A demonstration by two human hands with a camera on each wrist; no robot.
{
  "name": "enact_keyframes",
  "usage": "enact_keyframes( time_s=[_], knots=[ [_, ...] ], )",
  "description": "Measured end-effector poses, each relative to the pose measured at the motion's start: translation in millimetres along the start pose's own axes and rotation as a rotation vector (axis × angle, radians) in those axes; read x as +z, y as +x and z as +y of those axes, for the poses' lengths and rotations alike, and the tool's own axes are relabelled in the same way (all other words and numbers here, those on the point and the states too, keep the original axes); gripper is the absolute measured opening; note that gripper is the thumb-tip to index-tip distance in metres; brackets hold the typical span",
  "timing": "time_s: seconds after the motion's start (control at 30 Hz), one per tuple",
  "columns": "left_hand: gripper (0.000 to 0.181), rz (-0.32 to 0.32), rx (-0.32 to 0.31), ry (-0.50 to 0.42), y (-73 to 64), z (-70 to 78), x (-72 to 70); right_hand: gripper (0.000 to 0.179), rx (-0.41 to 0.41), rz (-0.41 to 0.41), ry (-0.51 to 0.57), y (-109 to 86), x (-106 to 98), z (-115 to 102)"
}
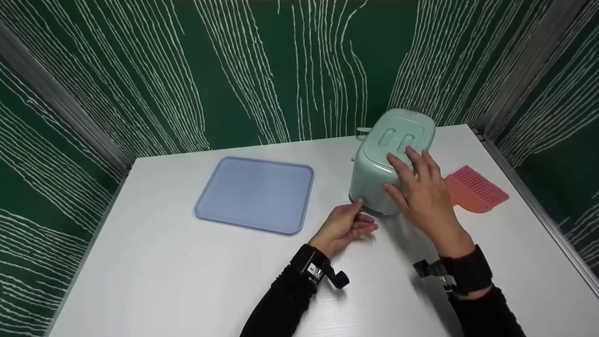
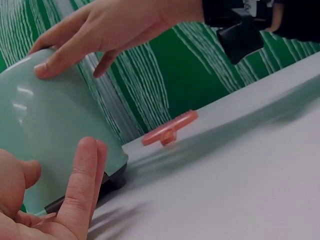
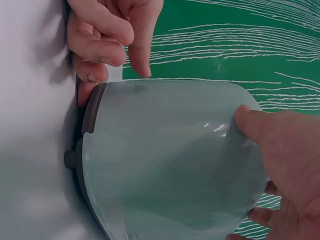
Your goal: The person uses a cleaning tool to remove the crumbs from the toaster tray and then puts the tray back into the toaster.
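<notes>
A mint-green toaster [image 1: 381, 180] with two long slot shapes on its lid stands tilted near the table's back right. My left hand [image 1: 344, 227] is at its lower near-left corner. The thumb lies by the side wall, one finger reaches under the dark base, and the other fingers stretch out along the table. My right hand [image 1: 426, 196] grips the toaster's upper near end. Its thumb [image 3: 252, 122] presses the end wall while the fingers spread over the lid's edge. A small dark foot [image 3: 71, 159] shows under the base in the right wrist view.
A flat blue tray [image 1: 255, 194] lies left of the toaster. To the right lies a pink and orange comb-like piece [image 1: 475, 189] with ridges. A green wall with white lines [image 1: 323, 70] stands behind the white table [image 1: 164, 262].
</notes>
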State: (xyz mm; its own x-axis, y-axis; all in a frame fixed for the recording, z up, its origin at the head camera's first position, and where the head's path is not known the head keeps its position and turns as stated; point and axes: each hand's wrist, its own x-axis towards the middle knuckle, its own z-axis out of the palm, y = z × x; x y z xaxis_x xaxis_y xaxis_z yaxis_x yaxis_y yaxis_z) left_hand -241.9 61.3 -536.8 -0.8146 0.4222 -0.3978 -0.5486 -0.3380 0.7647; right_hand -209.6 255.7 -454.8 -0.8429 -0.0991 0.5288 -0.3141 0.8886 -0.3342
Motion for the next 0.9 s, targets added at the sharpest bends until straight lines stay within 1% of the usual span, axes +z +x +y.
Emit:
enact_keyframes(
  time_s=[0.37,0.47,0.6,0.9],
  knots=[
    [0.038,0.007,0.006,-0.004,5.7,-0.1,5.5,0.062,0.004,-0.001,0.000,-0.6,0.8,-1.0],
    [0.036,0.012,0.016,-0.012,7.2,-0.6,6.4,0.062,0.005,0.000,0.004,-1.4,0.8,-0.8],
    [0.035,0.016,0.027,-0.020,8.0,-0.6,6.1,0.062,-0.001,0.003,0.005,-1.7,1.4,-0.6],
    [0.034,0.006,0.021,-0.038,8.5,0.5,5.5,0.062,-0.007,0.008,0.006,-1.0,1.8,0.0]
  ],
)
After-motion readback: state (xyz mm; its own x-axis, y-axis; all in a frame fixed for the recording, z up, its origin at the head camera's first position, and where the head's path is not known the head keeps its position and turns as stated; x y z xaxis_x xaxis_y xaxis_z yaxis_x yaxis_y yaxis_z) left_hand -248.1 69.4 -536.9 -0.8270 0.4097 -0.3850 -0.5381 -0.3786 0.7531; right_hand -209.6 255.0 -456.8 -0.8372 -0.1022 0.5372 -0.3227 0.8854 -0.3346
